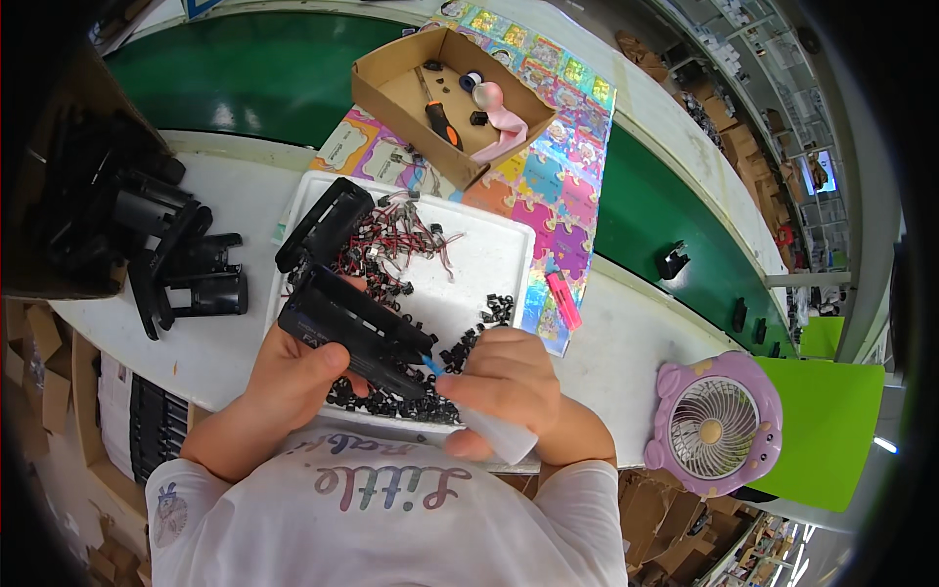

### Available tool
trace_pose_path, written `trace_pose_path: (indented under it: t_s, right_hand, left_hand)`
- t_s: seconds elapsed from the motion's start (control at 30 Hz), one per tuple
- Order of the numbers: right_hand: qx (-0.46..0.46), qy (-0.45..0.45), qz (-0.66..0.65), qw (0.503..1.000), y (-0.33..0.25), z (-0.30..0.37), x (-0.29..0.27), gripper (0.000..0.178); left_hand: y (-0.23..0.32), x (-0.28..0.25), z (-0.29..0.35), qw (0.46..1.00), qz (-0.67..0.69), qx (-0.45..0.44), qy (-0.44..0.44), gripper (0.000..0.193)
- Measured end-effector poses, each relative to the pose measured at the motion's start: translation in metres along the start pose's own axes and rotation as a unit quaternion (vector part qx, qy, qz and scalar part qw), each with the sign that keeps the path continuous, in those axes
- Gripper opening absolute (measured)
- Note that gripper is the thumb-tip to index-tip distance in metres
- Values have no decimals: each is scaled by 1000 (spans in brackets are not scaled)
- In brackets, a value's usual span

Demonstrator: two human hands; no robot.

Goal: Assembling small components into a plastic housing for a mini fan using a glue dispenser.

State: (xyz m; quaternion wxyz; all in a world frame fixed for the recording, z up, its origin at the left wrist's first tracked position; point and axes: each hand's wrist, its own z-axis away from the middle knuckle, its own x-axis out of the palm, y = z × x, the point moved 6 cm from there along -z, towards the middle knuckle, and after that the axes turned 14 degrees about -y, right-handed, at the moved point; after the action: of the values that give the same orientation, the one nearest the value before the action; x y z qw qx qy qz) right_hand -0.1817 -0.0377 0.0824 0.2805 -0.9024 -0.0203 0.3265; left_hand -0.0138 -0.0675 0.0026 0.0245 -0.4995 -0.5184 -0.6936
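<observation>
My left hand (298,377) is closed around a black plastic housing (357,328), a long hollow piece held tilted over a white tray (489,249). In my right hand (509,382) is a whitish squeeze bottle (501,435) with a thin blue tip (431,365). That tip is at the right end of the housing; whether it touches, I cannot tell. Beneath my hands, the tray holds red-and-black wired parts (391,240) and several small black pieces (497,311). Another black part (328,225) rests at the tray's upper left corner.
Black housings (201,274) lie at the left, beside a dark box. Behind the tray, a cardboard box (396,73) holds an orange-black screwdriver (442,125) and pink tape. A pink marker (564,301) lies right of the tray. A purple fan (712,426) stands at the right.
</observation>
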Motion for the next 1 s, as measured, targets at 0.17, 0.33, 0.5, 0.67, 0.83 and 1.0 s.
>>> trace_pose_path:
  t_s: [0.17,0.33,0.5,0.67,0.83,1.0]
  right_hand:
    - [-10,6,19,1000,-1,1,6,38]
    - [-9,-11,15,1000,0,3,10,41]
    - [-14,-5,19,1000,-2,3,11,43]
    - [-15,-1,37,999,-2,2,11,43]
    - [-17,-14,27,999,-3,2,9,42]
    - [-16,-11,40,999,-1,3,12,43]
  left_hand:
    - [1,3,1,1000,-9,-1,-14,67]
    - [0,4,2,1000,-16,-2,-15,67]
    - [0,5,3,1000,-18,-4,-16,68]
    - [0,5,2,1000,-20,-4,-13,68]
    - [2,6,2,1000,-16,2,-14,67]
    - [2,5,2,1000,-17,6,-17,66]
